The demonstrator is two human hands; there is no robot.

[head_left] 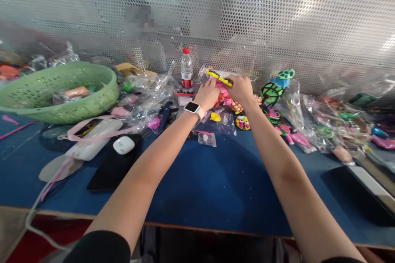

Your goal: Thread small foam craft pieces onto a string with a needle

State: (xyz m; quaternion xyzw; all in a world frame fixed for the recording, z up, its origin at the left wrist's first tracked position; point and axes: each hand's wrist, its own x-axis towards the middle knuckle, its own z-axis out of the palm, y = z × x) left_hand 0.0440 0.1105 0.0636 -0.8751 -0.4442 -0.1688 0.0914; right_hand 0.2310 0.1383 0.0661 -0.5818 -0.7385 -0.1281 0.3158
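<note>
Both my arms reach far across the blue table point(210, 181). My left hand point(207, 93), with a white watch point(194, 108) on its wrist, pinches the near end of a yellow toy part point(218, 78). My right hand point(241, 88) is closed over the other end and over a pink toy figure point(222, 90) under it. Small toy pieces in clear bags point(222, 119) lie just below the hands. A green and black toy turtle point(273, 89) stands to the right of them.
A green plastic basket point(58, 90) sits at the back left. A water bottle point(186, 70) stands behind my left hand. A white pouch with a pink strap point(92, 137), an earbud case point(124, 145) and a black phone point(112, 164) lie at the left. Bagged toys point(333, 127) are heaped at the right. Perforated metal backs the table.
</note>
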